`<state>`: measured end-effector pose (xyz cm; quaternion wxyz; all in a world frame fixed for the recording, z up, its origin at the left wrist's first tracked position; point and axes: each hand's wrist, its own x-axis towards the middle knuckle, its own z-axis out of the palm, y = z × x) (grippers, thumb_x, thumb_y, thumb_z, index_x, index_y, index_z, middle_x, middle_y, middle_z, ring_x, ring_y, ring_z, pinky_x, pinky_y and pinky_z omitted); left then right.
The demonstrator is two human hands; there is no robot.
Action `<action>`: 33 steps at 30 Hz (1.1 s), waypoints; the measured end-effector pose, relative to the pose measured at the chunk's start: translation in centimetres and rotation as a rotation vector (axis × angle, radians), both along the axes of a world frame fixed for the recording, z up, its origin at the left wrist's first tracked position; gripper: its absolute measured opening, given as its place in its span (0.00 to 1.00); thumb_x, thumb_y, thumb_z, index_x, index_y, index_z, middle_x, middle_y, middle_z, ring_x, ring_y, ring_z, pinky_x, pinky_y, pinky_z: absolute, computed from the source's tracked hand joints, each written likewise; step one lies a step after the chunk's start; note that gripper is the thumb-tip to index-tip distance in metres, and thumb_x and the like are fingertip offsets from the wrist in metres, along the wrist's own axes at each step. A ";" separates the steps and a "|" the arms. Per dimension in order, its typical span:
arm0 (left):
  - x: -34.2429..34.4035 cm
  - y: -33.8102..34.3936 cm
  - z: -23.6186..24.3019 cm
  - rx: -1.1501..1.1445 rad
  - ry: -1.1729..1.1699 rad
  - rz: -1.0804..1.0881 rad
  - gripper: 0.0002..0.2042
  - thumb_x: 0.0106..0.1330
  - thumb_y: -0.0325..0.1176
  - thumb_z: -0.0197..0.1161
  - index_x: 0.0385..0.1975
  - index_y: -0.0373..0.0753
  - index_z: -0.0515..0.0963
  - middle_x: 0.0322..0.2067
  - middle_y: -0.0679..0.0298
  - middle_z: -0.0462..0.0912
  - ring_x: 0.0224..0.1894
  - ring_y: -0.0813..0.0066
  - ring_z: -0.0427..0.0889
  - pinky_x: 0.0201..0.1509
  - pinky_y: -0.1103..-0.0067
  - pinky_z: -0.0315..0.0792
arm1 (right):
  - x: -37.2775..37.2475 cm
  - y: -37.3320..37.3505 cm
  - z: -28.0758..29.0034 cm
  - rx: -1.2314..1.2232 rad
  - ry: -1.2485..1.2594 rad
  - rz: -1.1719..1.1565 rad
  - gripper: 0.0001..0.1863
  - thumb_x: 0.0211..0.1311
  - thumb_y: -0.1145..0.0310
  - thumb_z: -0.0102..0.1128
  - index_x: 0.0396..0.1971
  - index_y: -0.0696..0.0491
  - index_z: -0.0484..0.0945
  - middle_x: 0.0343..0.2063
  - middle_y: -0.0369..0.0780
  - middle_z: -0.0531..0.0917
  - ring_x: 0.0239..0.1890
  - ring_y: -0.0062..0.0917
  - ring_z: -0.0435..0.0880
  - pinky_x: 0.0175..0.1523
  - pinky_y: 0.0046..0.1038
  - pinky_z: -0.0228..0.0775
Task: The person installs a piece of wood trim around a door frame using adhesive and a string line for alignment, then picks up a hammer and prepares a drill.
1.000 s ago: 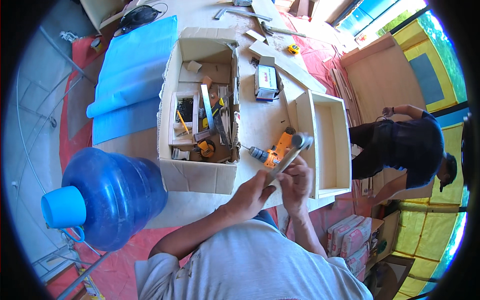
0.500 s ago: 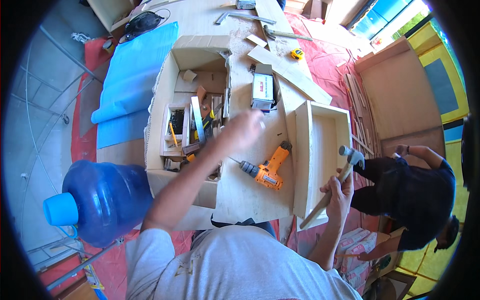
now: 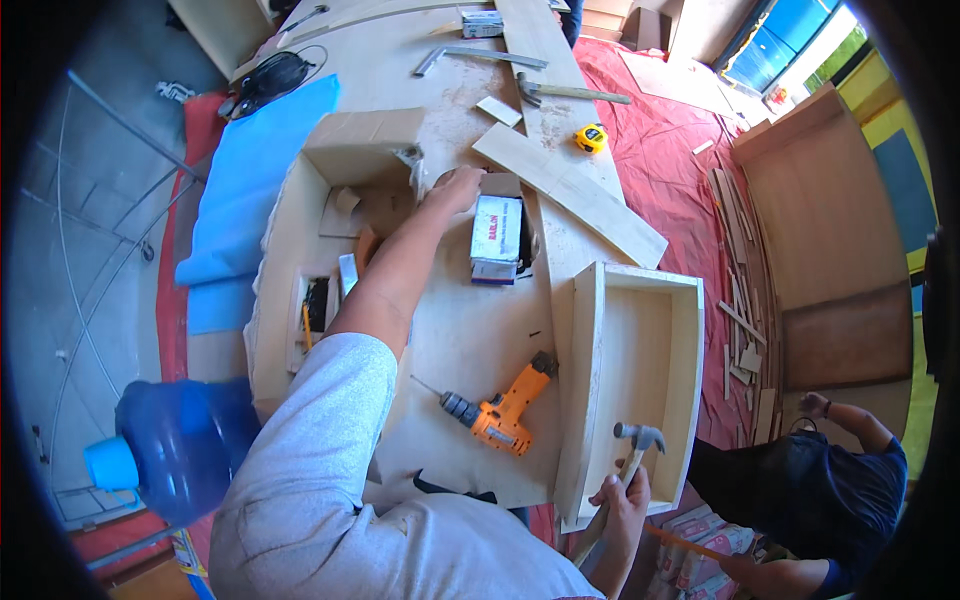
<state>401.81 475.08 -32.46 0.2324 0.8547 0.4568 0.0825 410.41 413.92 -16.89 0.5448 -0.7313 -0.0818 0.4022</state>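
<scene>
My left hand (image 3: 457, 187) is stretched far across the workbench and rests at the right rim of the open cardboard box (image 3: 300, 215), just left of a small white-and-red carton (image 3: 497, 238). Whether its fingers grip anything is hidden. My right hand (image 3: 624, 498) is low at the near edge, closed around the wooden handle of a claw hammer (image 3: 637, 440), whose steel head sits over the near end of an open wooden drawer frame (image 3: 635, 375). An orange cordless drill (image 3: 497, 412) lies on the bench between my arms.
A long wooden plank (image 3: 570, 192), a yellow tape measure (image 3: 591, 137), another hammer (image 3: 565, 93) and a metal square (image 3: 470, 57) lie further back. A blue water jug (image 3: 175, 440) stands at the lower left. Another person in dark clothes (image 3: 810, 490) crouches on the red floor cover at the right.
My left hand let go of the hammer area and reached forward, from above the box to its far right rim. My right hand carried the hammer to the drawer's near end.
</scene>
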 end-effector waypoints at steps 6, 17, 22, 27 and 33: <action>2.2 2.7 -3.9 0.116 -0.082 0.211 0.11 0.66 0.38 0.63 0.37 0.35 0.78 0.41 0.45 0.83 0.50 0.49 0.82 0.54 0.61 0.74 | 0.0 1.4 -0.7 -0.011 0.030 -0.079 0.14 0.68 0.72 0.59 0.51 0.57 0.71 0.22 0.32 0.74 0.20 0.14 0.75 0.30 0.20 0.76; 0.7 3.9 -0.8 -0.198 -0.280 0.387 0.09 0.66 0.36 0.65 0.37 0.37 0.81 0.34 0.56 0.86 0.37 0.69 0.85 0.38 0.71 0.78 | 0.2 2.6 -0.5 -0.009 -0.013 -0.048 0.15 0.68 0.71 0.60 0.51 0.57 0.71 0.20 0.31 0.74 0.19 0.15 0.75 0.30 0.21 0.75; -3.6 -2.9 10.7 -0.831 -0.946 0.321 0.03 0.71 0.31 0.61 0.38 0.40 0.80 0.35 0.63 0.85 0.37 0.77 0.85 0.37 0.78 0.79 | -0.7 2.4 1.1 0.047 -0.014 0.001 0.14 0.68 0.72 0.59 0.50 0.58 0.72 0.23 0.32 0.73 0.22 0.14 0.75 0.33 0.20 0.73; -11.7 -9.7 17.2 -1.179 -1.311 0.197 0.05 0.70 0.27 0.60 0.42 0.37 0.81 0.37 0.61 0.86 0.39 0.72 0.86 0.44 0.76 0.83 | -2.5 1.9 1.9 0.131 -0.083 0.085 0.14 0.69 0.71 0.60 0.51 0.57 0.72 0.20 0.32 0.74 0.20 0.15 0.75 0.30 0.21 0.74; -19.1 -18.4 19.8 -1.258 -1.460 0.110 0.07 0.69 0.24 0.60 0.45 0.37 0.81 0.38 0.59 0.86 0.41 0.71 0.87 0.48 0.75 0.84 | -4.5 1.6 2.6 0.153 -0.060 0.304 0.14 0.69 0.72 0.59 0.51 0.57 0.71 0.25 0.31 0.73 0.24 0.14 0.74 0.31 0.20 0.72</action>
